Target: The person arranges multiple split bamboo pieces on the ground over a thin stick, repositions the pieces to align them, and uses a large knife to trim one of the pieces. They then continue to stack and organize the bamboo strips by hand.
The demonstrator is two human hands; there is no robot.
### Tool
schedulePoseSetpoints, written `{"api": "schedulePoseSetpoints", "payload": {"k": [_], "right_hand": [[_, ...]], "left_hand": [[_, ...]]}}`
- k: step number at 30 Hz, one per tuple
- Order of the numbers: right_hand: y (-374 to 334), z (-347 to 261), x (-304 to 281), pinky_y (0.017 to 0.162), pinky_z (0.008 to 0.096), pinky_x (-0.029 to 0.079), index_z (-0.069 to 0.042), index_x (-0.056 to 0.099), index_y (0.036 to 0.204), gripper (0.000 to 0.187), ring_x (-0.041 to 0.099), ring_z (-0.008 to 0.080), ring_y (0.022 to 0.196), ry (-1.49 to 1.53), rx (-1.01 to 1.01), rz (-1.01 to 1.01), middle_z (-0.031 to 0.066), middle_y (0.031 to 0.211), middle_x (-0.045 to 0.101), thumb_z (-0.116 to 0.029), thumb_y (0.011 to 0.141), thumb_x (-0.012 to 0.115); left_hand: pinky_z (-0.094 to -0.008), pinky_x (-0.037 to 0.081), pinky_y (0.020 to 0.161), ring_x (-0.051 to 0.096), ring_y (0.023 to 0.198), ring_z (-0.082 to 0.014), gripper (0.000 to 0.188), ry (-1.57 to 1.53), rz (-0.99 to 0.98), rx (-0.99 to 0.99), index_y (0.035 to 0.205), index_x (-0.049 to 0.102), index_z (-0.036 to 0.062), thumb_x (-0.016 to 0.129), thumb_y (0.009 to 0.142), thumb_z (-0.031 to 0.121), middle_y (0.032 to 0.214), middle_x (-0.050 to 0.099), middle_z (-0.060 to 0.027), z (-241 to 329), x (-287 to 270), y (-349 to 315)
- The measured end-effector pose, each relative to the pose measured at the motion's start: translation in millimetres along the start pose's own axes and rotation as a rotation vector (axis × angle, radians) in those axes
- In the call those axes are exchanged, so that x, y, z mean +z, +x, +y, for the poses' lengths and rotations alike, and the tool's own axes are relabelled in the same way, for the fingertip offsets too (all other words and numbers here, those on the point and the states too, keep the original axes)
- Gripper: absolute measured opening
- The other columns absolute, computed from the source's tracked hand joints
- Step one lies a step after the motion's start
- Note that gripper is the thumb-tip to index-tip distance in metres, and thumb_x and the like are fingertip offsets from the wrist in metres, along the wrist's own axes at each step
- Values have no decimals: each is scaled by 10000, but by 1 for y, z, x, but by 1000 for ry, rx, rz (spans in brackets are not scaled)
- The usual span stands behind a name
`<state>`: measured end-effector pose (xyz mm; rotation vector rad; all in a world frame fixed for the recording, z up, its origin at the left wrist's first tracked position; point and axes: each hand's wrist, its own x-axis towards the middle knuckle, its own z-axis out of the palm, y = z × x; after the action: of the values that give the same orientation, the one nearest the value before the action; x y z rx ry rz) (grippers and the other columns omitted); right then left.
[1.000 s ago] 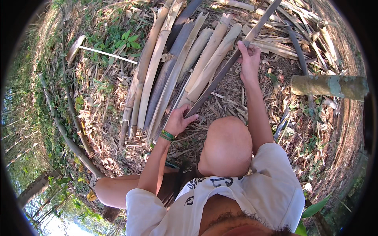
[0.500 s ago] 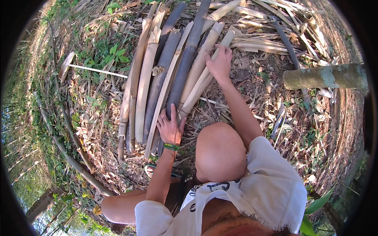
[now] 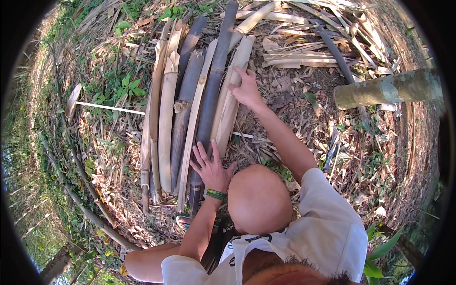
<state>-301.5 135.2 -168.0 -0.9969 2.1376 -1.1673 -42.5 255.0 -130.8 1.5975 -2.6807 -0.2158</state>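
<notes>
A row of bamboo lengths lies side by side on the ground, pale split pieces (image 3: 167,123) among dark poles (image 3: 211,95). My left hand (image 3: 213,173) rests spread at the near end of a dark pole, its fingertips touching the bamboo. On the right edge of the row, my right hand (image 3: 248,90) touches a pale split bamboo piece (image 3: 229,111), with thumb and forefinger apart. A thin white strip (image 3: 111,108) runs crosswise beneath the row and shows again on its right side.
Loose bamboo splits (image 3: 304,59) are heaped at the far right. A tree trunk (image 3: 389,89) juts in from the right. My bent knee (image 3: 260,199) is close to my left hand. A long branch (image 3: 90,213) curves along the left over dry leaves.
The pale split piece on the right has moved left, closer against the row, with my right hand alongside. My left hand's fingers are spread wider. The whole view has shifted slightly.
</notes>
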Motion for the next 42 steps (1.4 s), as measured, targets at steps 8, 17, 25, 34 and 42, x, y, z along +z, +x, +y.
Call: {"api": "schedulePoseSetpoints", "payload": {"k": [8, 17, 25, 34, 42], "right_hand": [[110, -18, -57, 1046, 447, 470, -80, 631, 1321, 699, 599, 397, 1218, -202, -2, 166, 261, 1212, 659, -548, 807, 709], [279, 34, -24, 939, 405, 525, 61, 687, 1198, 668, 689, 311, 1066, 128, 325, 94, 213, 1226, 692, -439, 775, 817], [280, 21, -18, 712, 429, 568, 81, 629, 1133, 452, 668, 258, 839, 625, 360, 162, 159, 1035, 676, -130, 794, 842], [351, -79, -183, 892, 422, 519, 62, 570, 1268, 537, 654, 338, 1031, 34, -409, 810, 229, 1132, 673, -178, 815, 731], [154, -136, -187, 826, 336, 570, 88, 503, 1351, 570, 677, 212, 969, 846, -394, -125, 149, 1079, 686, -49, 866, 768]], "left_hand": [[-628, 329, 1080, 348, 1401, -442, 966, -125, 155, 54, 1575, 338, 272, 828, 745, 214, 1604, 253, -220, -29, 30, 2], [-611, 371, 1061, 381, 1372, -459, 836, -105, 222, 18, 1525, 444, 250, 770, 757, 208, 1580, 282, -241, -31, 39, 1], [-577, 386, 1112, 413, 1384, -444, 722, -44, 257, 50, 1509, 471, 240, 726, 834, 196, 1565, 342, -254, -37, 35, -3], [-546, 357, 1155, 401, 1412, -431, 708, -78, 246, 63, 1511, 461, 175, 701, 847, 219, 1564, 349, -262, -35, 33, 3], [-557, 325, 1170, 372, 1427, -427, 756, -234, 205, 58, 1517, 414, 89, 717, 834, 208, 1566, 331, -258, -30, 19, 11]]}}
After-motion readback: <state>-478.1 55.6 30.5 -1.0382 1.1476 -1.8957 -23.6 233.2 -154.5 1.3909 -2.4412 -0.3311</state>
